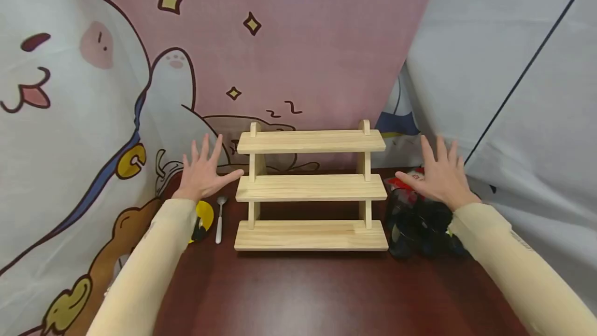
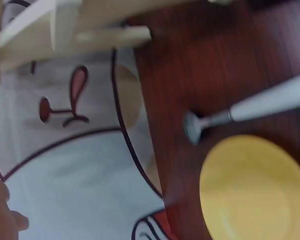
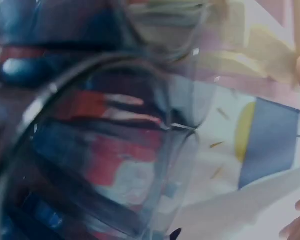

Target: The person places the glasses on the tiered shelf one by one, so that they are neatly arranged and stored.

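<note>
In the head view my left hand (image 1: 200,172) is raised with its fingers spread, left of a three-tier wooden stand (image 1: 311,188). Below that hand lie a round yellow dish (image 1: 205,214), partly hidden by the sleeve, and a white-handled spoon (image 1: 219,224). The left wrist view shows the dish (image 2: 250,190) and the spoon (image 2: 270,102) close up. My right hand (image 1: 440,178), also spread, hovers by several dark see-through cups (image 1: 410,224). Through a cup wall, the right wrist view shows a red and white packet (image 3: 122,160). Neither hand holds anything.
The stand's shelves bear nothing. A dark red-brown table (image 1: 303,294) lies under everything. Behind hangs a pink cartoon-print cloth (image 1: 303,40), with a white cloth (image 1: 522,92) at the right.
</note>
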Tool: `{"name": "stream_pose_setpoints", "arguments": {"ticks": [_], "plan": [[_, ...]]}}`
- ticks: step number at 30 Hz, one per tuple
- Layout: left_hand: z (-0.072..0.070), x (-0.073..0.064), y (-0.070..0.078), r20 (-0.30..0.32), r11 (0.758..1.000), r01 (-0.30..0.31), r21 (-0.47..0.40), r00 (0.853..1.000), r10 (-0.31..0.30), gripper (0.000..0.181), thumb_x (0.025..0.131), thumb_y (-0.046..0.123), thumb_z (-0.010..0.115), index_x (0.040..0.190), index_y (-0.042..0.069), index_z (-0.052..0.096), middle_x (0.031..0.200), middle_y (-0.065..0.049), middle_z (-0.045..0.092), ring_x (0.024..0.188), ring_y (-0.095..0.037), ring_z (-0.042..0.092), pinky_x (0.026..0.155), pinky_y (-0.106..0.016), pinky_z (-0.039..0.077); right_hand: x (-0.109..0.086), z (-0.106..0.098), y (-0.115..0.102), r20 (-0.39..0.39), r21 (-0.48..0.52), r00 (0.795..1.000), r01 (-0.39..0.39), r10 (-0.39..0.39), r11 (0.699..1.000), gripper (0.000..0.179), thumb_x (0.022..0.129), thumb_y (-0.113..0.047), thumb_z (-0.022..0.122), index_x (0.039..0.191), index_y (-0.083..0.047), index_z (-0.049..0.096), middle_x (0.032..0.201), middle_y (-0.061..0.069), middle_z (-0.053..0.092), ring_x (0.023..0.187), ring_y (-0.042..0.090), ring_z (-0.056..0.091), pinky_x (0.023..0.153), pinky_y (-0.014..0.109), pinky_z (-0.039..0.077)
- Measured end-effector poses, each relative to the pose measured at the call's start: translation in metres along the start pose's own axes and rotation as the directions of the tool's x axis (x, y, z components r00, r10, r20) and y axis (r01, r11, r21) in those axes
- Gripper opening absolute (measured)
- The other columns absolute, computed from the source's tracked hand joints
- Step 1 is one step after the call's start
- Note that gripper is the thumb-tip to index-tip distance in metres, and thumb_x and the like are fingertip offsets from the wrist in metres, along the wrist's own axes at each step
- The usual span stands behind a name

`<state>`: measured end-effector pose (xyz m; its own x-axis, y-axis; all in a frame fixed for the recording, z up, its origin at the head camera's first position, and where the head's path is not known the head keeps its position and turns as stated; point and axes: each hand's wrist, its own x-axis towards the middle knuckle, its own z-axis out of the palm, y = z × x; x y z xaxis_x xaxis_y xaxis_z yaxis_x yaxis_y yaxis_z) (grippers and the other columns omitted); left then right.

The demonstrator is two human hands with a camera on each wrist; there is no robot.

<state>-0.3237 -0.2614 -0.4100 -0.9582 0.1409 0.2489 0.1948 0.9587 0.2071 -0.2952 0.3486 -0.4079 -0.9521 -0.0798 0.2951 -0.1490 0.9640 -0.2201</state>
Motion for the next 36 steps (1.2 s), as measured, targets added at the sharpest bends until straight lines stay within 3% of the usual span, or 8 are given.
{"name": "stream_pose_setpoints", "arguments": {"ticks": [5, 9, 15, 21, 28, 33, 36], "plan": [[-0.001, -0.012, 0.014, 0.029, 0.978, -0.002, -0.209, 1.0, 0.008, 0.108, 0.091, 0.084, 0.051, 0.17, 0.033, -0.001, 0.176, -0.017, -0.003, 0.157, -0.054, 0.008, 0.115, -0.08, 0.018, -0.021, -0.018, 0.002, -0.057, 0.107, 0.998, 0.034, -0.028, 0.994, 0.109, 0.091, -0.062, 0.071, 0.17, -0.011, 0.014, 0.17, 0.031, 0.012, 0.15, 0.06, 0.018, 0.109, 0.082, 0.022], [0.005, -0.024, 0.024, 0.074, 0.949, 0.011, -0.316, 0.997, 0.013, 0.103, 0.093, 0.079, 0.055, 0.171, 0.029, 0.009, 0.176, -0.016, 0.01, 0.155, -0.049, 0.023, 0.114, -0.076, 0.029, -0.046, -0.029, 0.005, -0.035, 0.151, 0.999, 0.006, 0.0, 0.989, 0.102, 0.094, -0.058, 0.07, 0.17, -0.014, 0.016, 0.171, 0.029, 0.013, 0.15, 0.057, 0.02, 0.104, 0.084, 0.025], [0.024, -0.038, 0.028, 0.167, 0.898, 0.059, -0.435, 0.986, 0.016, 0.1, 0.094, 0.07, 0.063, 0.17, 0.024, 0.018, 0.172, -0.016, 0.026, 0.154, -0.043, 0.03, 0.119, -0.067, 0.031, -0.083, -0.038, 0.023, -0.026, 0.199, 1.0, 0.001, 0.005, 0.98, 0.097, 0.096, -0.048, 0.071, 0.17, -0.015, 0.018, 0.171, 0.028, 0.015, 0.149, 0.059, 0.02, 0.103, 0.085, 0.022], [0.045, -0.042, 0.034, 0.211, 0.857, 0.105, -0.505, 0.977, 0.004, 0.097, 0.092, 0.065, 0.071, 0.168, 0.022, 0.027, 0.165, -0.018, 0.041, 0.149, -0.042, 0.039, 0.116, -0.066, 0.036, -0.113, -0.038, 0.048, -0.02, 0.261, 1.0, 0.008, -0.003, 0.965, 0.096, 0.097, -0.038, 0.074, 0.17, -0.016, 0.016, 0.172, 0.027, 0.013, 0.152, 0.058, 0.016, 0.108, 0.084, 0.017], [0.059, -0.04, 0.035, 0.215, 0.798, 0.141, -0.585, 0.977, -0.015, 0.095, 0.09, 0.065, 0.074, 0.166, 0.024, 0.033, 0.166, -0.01, 0.041, 0.144, -0.036, 0.046, 0.116, -0.061, 0.039, -0.134, -0.029, 0.071, 0.044, 0.244, 0.998, -0.047, 0.037, 0.969, 0.1, 0.098, -0.039, 0.073, 0.17, -0.009, 0.011, 0.17, 0.035, 0.008, 0.147, 0.065, 0.017, 0.099, 0.086, 0.021], [0.062, -0.04, 0.034, 0.221, 0.779, 0.167, -0.604, 0.975, -0.037, 0.095, 0.089, 0.066, 0.075, 0.166, 0.027, 0.034, 0.166, -0.009, 0.041, 0.142, -0.036, 0.048, 0.116, -0.061, 0.039, -0.147, -0.018, 0.085, 0.044, 0.217, 0.996, -0.083, 0.075, 0.973, 0.102, 0.097, -0.04, 0.074, 0.167, 0.0, 0.012, 0.163, 0.043, 0.018, 0.142, 0.068, 0.022, 0.1, 0.085, 0.022], [0.064, -0.041, 0.034, 0.236, 0.753, 0.199, -0.627, 0.97, -0.06, 0.095, 0.088, 0.065, 0.076, 0.165, 0.03, 0.033, 0.166, -0.01, 0.04, 0.141, -0.037, 0.048, 0.116, -0.062, 0.038, -0.154, -0.011, 0.092, 0.075, 0.218, 0.99, -0.129, 0.115, 0.967, 0.103, 0.099, -0.042, 0.072, 0.166, 0.004, 0.009, 0.16, 0.046, 0.019, 0.139, 0.07, 0.023, 0.098, 0.084, 0.024]]}}
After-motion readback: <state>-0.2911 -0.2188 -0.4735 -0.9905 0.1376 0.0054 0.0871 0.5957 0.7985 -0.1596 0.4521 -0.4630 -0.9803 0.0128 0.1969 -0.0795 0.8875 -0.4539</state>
